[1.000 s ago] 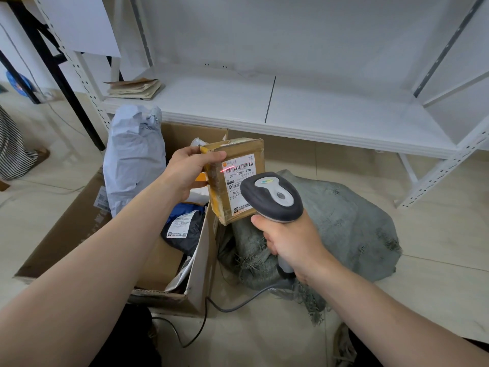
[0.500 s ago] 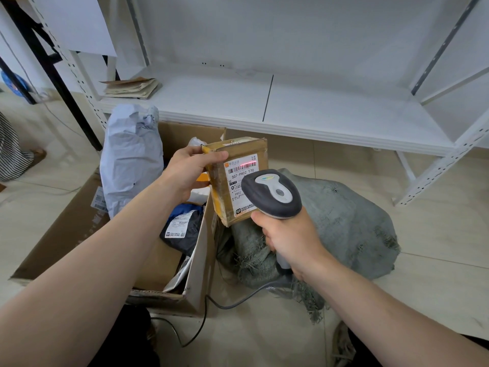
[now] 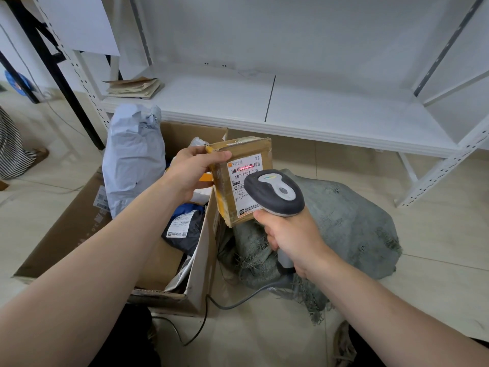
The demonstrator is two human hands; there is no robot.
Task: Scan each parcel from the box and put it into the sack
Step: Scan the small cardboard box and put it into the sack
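My left hand (image 3: 191, 172) grips a small brown cardboard parcel (image 3: 239, 152) by its upper left corner, holding it upright above the right wall of the open cardboard box (image 3: 201, 263). Its white label faces me, and a red scan line lies across the barcode. My right hand (image 3: 289, 234) grips the handle of a grey barcode scanner (image 3: 274, 193), whose head points at the label and covers the parcel's lower right. The grey-green woven sack (image 3: 352, 223) lies on the floor behind and right of the scanner.
Inside the box are a tall pale grey poly mailer (image 3: 132, 157), a dark bag with a white label (image 3: 185, 226) and other parcels. The scanner cable (image 3: 225, 304) trails over the tiled floor. A white metal shelf (image 3: 291, 112) stands behind, with folded brown paper (image 3: 135, 87) on it.
The red scan line has shifted on the label and now sits on the barcode. Parcel and scanner have stayed almost in the same place.
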